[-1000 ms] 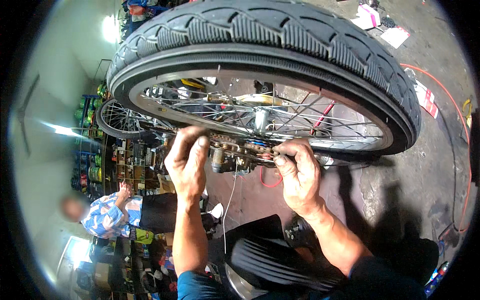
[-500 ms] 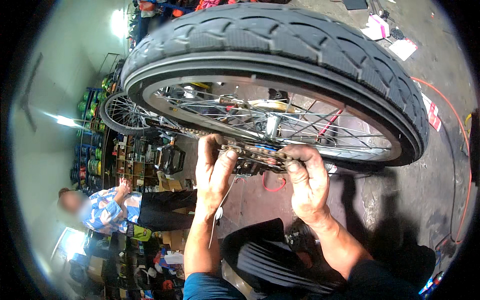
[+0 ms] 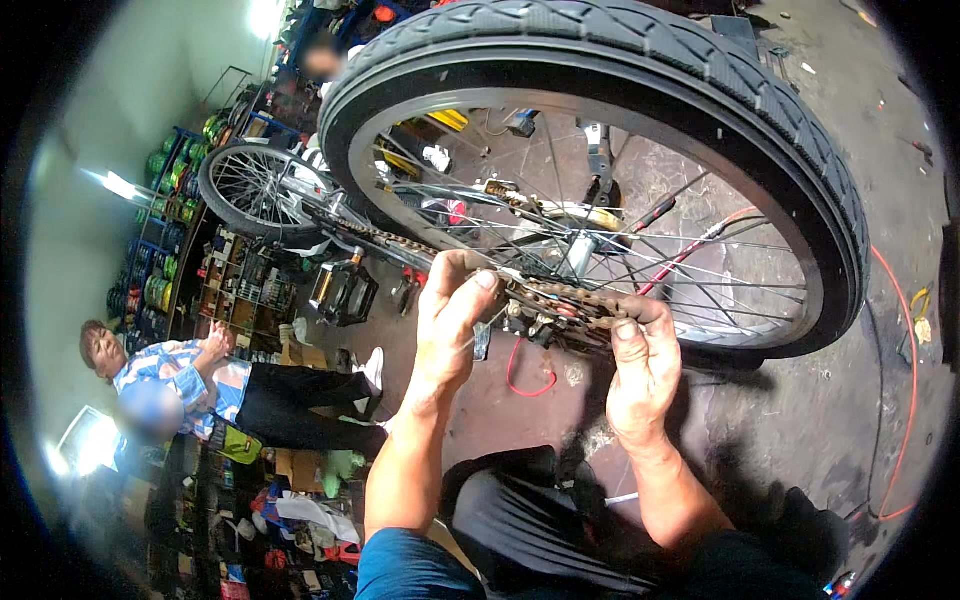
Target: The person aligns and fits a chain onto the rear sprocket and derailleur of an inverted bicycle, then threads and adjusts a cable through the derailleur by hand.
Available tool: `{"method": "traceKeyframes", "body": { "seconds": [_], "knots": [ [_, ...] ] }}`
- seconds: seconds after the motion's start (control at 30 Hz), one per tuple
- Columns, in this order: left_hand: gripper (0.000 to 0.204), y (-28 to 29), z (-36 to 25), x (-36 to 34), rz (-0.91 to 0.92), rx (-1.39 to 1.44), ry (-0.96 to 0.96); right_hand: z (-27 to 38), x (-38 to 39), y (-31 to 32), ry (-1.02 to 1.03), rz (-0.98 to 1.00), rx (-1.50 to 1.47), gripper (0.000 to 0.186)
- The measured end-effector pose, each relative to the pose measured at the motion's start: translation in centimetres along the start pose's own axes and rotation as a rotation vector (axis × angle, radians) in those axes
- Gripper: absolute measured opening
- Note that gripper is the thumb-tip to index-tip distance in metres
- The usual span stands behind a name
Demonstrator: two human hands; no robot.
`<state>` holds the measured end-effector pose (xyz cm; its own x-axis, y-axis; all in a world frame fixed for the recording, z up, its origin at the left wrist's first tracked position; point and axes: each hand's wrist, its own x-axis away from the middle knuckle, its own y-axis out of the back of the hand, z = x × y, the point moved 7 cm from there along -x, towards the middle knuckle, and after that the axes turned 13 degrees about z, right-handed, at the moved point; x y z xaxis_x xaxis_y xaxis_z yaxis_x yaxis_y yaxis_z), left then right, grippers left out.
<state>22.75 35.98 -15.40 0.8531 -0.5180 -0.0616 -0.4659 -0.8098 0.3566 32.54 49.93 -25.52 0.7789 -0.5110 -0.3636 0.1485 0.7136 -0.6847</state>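
Note:
A bicycle wheel with a thick black tire (image 3: 760, 125) stands large in front of me, its spokes running to a silver hub (image 3: 579, 254). A rusty bicycle chain (image 3: 565, 294) runs below the hub, over the dark sprockets. My left hand (image 3: 452, 312) pinches the chain between thumb and forefinger at the left. At the right, my right hand (image 3: 643, 365) is closed on another part of it, thumb on the near side. The fingertips behind the chain are hidden. A black pedal (image 3: 343, 287) sticks out to the left of my left hand.
A second bicycle wheel (image 3: 255, 190) is at the left, near shelves of coloured reels (image 3: 180, 170). A person in a checked shirt (image 3: 180, 375) stands left, hands together. An orange hose (image 3: 915, 370) curves along the right floor. A red cable (image 3: 530, 390) hangs below the sprockets.
My view has shifted, and the wheel shows more of its open side. Both hands keep hold of the chain and appear slightly farther right. Another person has come into view at the upper left.

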Motion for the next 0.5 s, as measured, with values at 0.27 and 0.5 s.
{"method": "traceKeyframes", "body": {
  "seconds": [0.27, 0.5],
  "knots": [
    [0.021, 0.9, 0.9, -0.1, 0.040, 0.071, 0.083, -1.9, 0.5, 1.0, 0.037, -0.018, 0.025, 0.021],
    [0.022, 1.1, 1.0, 0.2, 0.042, 0.011, 0.014, -1.3, 0.4, 0.0, 0.037, 0.010, -0.004, 0.024]
  ]
}}
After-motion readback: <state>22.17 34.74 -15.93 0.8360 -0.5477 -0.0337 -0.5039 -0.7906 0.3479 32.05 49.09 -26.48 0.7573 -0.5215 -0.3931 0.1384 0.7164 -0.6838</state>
